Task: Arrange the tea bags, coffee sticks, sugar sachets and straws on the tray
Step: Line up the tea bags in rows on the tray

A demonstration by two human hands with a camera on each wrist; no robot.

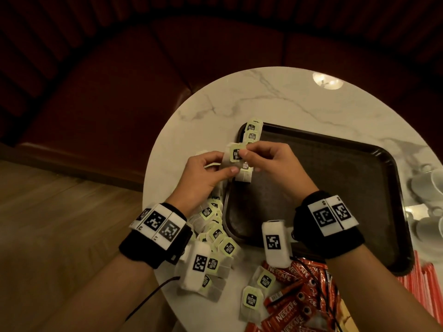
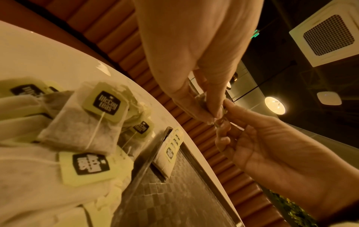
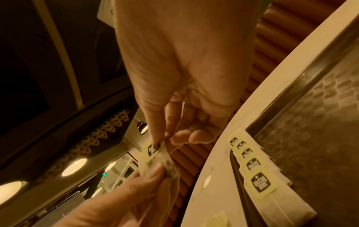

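Left hand and right hand: both pinch one tea bag above tray corner | Step: extending tea-bag row | Next: lay it overlapped, tag up | Loose bags, coffee sticks on tabletop

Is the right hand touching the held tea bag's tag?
Touching. The head view shows the right hand pinching the tag; the right wrist view shows the same.

Straws cut off at right edge.
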